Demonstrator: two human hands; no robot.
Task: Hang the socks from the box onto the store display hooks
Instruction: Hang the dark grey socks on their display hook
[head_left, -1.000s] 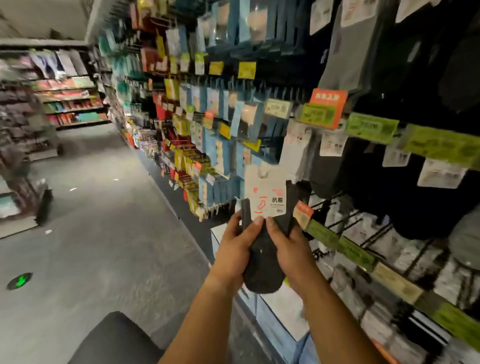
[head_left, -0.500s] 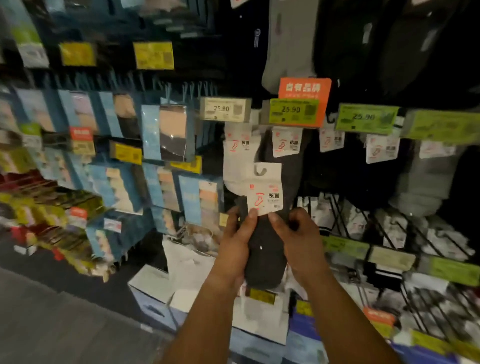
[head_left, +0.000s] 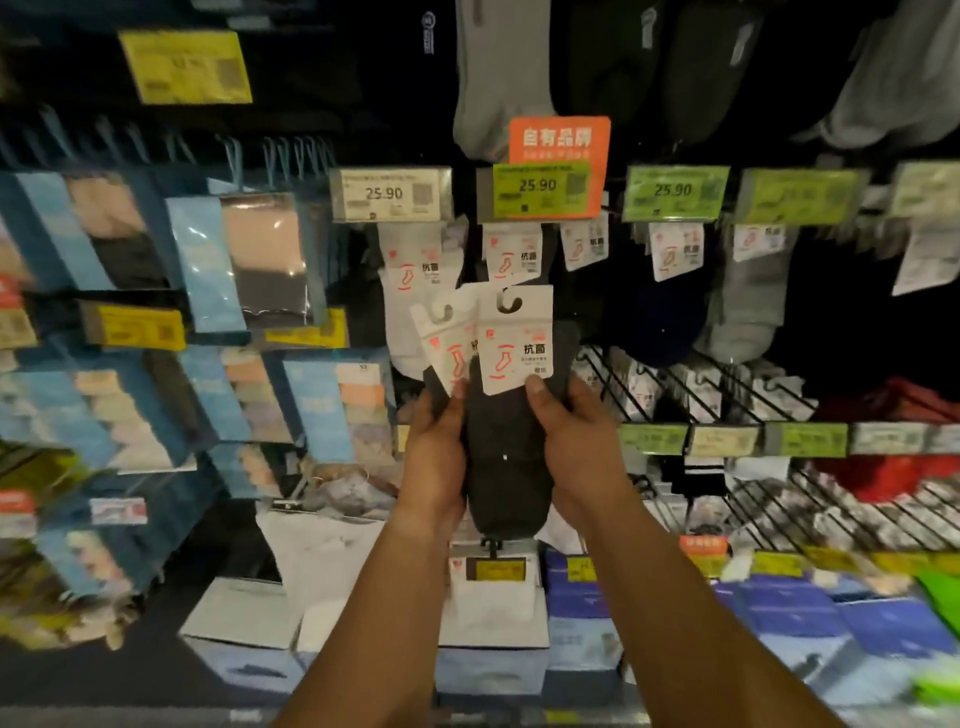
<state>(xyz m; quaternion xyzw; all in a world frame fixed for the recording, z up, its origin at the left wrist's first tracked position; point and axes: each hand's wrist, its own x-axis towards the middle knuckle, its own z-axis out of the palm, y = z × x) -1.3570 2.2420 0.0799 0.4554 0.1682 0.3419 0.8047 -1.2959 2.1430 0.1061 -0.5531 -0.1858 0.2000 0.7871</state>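
Both hands hold a bundle of dark grey socks (head_left: 506, 457) with white card headers (head_left: 514, 343), fanned so that two hook cut-outs show. My left hand (head_left: 436, 457) grips the bundle's left side, thumb near the left card. My right hand (head_left: 576, 447) grips the right side, thumb on the front card's lower edge. The bundle is raised in front of the display, just below a hook with a green 25.90 price tag (head_left: 535, 189), where matching dark socks (head_left: 511, 254) hang. The cards are below that hook's tip.
White socks (head_left: 415, 291) hang on the neighbouring left hook, navy and grey pairs (head_left: 737, 306) to the right. Blue packaged items (head_left: 239, 260) fill the left wall. Wire racks (head_left: 727, 384) with more socks sit to the right. Boxes (head_left: 493, 623) stand on the low shelf below.
My view has swung from the aisle to face the sock wall. The bundle has risen toward the hook and the card headers have fanned apart.
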